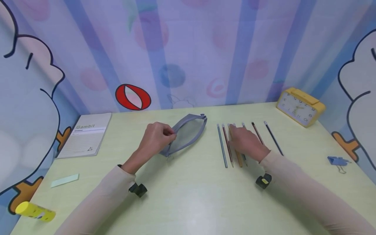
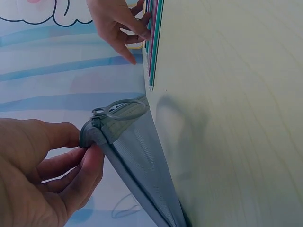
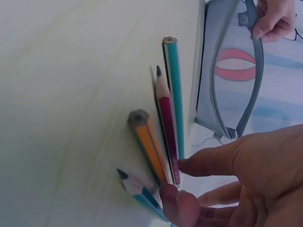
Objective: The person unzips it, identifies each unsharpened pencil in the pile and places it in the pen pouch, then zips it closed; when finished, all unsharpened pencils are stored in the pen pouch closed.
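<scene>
My left hand [image 1: 158,136] pinches the rim of a grey mesh zip pouch [image 2: 142,151] between thumb and fingers. The pouch's mouth gapes, and a ring hangs at its zip end in the left wrist view. Over a row of pencils on the table, my right hand [image 1: 246,141] reaches down with thumb and forefinger apart. Its fingertips are around the far end of an orange pencil [image 3: 150,150], beside a dark red pencil [image 3: 167,130]. A teal pencil [image 3: 175,90] lies on one side and a sharpened blue-green pencil [image 3: 142,195] on the other.
Farther right lie a dark pencil [image 1: 273,137] and a black-tipped one [image 1: 258,133]. A yellow clock [image 1: 301,107] and a blue binder clip [image 1: 337,161] are at the right. Leftward are a notepad [image 1: 85,135], a pale green strip [image 1: 65,180] and a yellow tube [image 1: 36,211].
</scene>
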`<control>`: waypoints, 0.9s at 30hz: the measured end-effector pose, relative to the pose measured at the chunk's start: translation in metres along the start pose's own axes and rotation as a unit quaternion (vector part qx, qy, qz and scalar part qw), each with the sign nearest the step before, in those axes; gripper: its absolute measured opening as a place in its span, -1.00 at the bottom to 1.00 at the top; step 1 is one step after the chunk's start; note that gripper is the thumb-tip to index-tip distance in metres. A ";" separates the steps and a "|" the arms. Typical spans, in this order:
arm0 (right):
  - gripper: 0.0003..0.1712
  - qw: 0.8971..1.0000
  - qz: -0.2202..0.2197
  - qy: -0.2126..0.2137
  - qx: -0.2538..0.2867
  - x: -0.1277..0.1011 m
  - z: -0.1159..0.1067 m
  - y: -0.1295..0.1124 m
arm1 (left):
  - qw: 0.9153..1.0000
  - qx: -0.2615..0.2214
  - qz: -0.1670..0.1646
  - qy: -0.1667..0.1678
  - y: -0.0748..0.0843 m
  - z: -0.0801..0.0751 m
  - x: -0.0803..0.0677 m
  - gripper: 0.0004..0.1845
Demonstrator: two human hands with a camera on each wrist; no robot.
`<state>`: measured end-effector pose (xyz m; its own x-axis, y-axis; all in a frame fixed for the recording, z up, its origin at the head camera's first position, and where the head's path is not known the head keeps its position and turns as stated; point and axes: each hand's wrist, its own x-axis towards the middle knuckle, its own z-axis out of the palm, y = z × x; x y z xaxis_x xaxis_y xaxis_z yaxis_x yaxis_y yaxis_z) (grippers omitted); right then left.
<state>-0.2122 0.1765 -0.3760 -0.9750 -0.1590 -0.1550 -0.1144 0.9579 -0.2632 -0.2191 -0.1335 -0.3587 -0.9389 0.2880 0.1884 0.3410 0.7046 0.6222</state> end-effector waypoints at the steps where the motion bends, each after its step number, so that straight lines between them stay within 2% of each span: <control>1: -0.22 1.000 0.002 0.002 -0.002 0.000 0.001 -0.001 | 1.000 0.000 -0.001 0.000 0.000 0.000 0.000 -0.88; 6: -0.35 0.999 0.000 0.014 -0.034 -0.001 0.007 -0.006 | 1.000 0.000 -0.005 0.000 0.000 0.000 -0.001 -0.88; 12: -0.74 0.995 -0.025 0.031 -0.088 0.001 0.010 -0.012 | 1.000 0.002 -0.005 -0.001 0.000 0.000 -0.001 -0.88; 14: -0.80 0.994 -0.034 0.037 -0.097 0.001 0.012 -0.014 | 1.000 0.002 -0.005 -0.001 0.001 -0.001 -0.001 -0.88; 24: -0.75 0.992 -0.035 0.039 -0.116 0.006 0.012 -0.015 | 1.000 0.001 -0.016 -0.004 0.002 -0.001 0.000 -0.87; 27: -0.73 0.993 -0.031 0.036 -0.107 0.007 0.009 -0.013 | 1.000 0.001 -0.016 -0.004 0.002 -0.001 0.000 -0.87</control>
<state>-0.2162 0.1607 -0.3824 -0.9752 -0.2086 -0.0737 -0.2045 0.9770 -0.0602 -0.2187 -0.1331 -0.3568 -0.9490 0.2699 0.1631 0.3109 0.7142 0.6271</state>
